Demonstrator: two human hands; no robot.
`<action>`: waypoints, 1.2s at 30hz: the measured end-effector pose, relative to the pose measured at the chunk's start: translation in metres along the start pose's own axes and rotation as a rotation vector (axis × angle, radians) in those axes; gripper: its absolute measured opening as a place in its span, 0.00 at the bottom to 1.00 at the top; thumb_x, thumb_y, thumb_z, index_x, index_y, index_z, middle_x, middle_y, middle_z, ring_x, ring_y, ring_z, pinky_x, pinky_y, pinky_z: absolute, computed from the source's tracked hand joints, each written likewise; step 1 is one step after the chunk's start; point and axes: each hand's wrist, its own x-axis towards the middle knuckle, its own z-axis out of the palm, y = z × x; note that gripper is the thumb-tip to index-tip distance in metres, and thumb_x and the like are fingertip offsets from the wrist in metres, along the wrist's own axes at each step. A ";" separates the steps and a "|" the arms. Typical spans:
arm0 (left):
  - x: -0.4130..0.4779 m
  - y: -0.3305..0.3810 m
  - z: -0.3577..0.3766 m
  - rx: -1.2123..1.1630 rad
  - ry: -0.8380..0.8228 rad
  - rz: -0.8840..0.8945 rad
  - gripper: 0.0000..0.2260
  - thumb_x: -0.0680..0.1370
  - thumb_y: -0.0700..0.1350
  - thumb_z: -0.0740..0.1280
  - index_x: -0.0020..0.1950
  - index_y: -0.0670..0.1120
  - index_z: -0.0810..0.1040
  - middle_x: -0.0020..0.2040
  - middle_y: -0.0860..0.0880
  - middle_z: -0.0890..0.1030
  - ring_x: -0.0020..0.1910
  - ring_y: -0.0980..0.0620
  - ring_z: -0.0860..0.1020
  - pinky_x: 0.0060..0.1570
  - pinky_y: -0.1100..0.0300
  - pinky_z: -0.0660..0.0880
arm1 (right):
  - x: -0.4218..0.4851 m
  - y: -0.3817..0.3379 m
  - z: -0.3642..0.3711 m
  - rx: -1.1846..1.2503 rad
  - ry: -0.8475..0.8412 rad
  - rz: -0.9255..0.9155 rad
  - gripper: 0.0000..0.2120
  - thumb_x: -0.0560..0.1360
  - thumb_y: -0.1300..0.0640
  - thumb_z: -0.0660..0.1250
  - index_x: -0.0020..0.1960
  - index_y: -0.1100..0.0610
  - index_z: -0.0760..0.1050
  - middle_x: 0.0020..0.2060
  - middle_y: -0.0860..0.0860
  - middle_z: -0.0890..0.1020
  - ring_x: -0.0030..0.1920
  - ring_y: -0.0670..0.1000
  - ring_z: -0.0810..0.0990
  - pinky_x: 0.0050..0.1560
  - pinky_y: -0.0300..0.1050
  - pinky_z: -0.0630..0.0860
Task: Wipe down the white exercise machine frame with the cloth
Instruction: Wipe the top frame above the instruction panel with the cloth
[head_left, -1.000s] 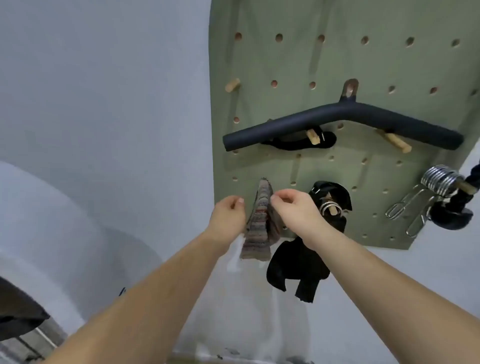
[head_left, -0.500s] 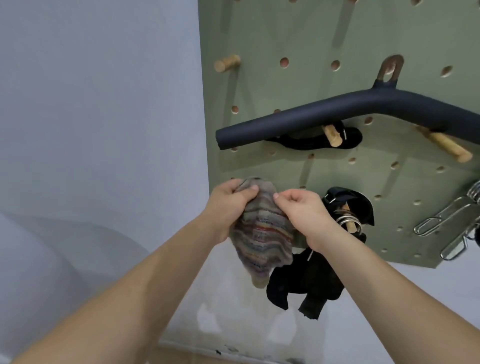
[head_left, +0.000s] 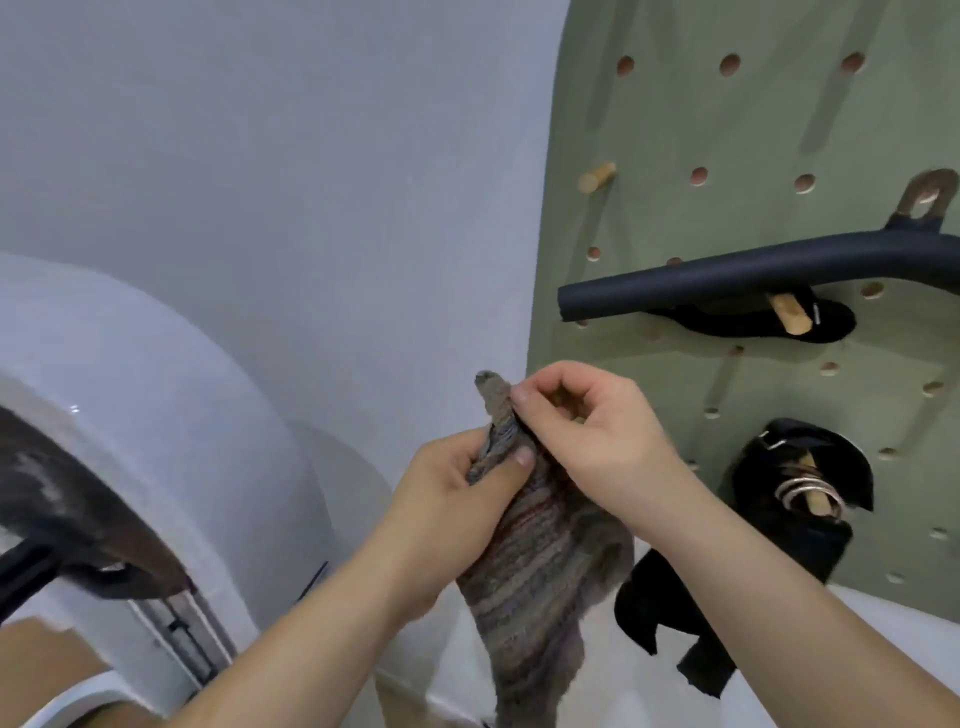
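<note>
My left hand (head_left: 448, 500) and right hand (head_left: 597, 441) grip the cloth (head_left: 540, 587). Grey wall (head_left: 311, 182) behind, pegboard (head_left: 649, 208) right, frame (head_left: 156, 395) left.

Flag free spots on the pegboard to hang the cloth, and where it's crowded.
Free: the pegboard above the black bar, around the bare wooden peg; also the empty holes between the bar and the ringed black straps. Crowded: the bar's own row, with a thin strap on its peg, and the lower right by the ringed straps.

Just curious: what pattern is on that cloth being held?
The cloth has muted multicolour stripes on a grey-brown ground, clearest in the head view.
</note>
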 end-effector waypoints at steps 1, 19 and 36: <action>-0.010 0.003 -0.013 -0.003 0.080 0.010 0.08 0.83 0.47 0.68 0.50 0.46 0.84 0.47 0.41 0.86 0.46 0.46 0.83 0.49 0.50 0.79 | 0.003 -0.004 0.017 0.021 -0.015 -0.006 0.07 0.80 0.57 0.71 0.43 0.52 0.83 0.35 0.58 0.83 0.35 0.47 0.76 0.39 0.44 0.74; -0.103 0.147 -0.377 0.353 0.851 0.360 0.07 0.80 0.52 0.65 0.52 0.51 0.78 0.45 0.47 0.85 0.45 0.44 0.85 0.49 0.40 0.82 | 0.047 -0.172 0.295 -0.348 -0.030 -0.318 0.09 0.80 0.49 0.65 0.49 0.48 0.83 0.51 0.42 0.82 0.55 0.43 0.78 0.56 0.43 0.74; -0.012 0.101 -0.436 1.382 0.183 0.530 0.27 0.83 0.67 0.40 0.46 0.57 0.75 0.45 0.56 0.80 0.50 0.54 0.77 0.56 0.51 0.72 | 0.065 -0.174 0.330 -0.720 0.077 -0.170 0.15 0.83 0.46 0.58 0.53 0.50 0.83 0.54 0.44 0.77 0.60 0.49 0.71 0.54 0.44 0.67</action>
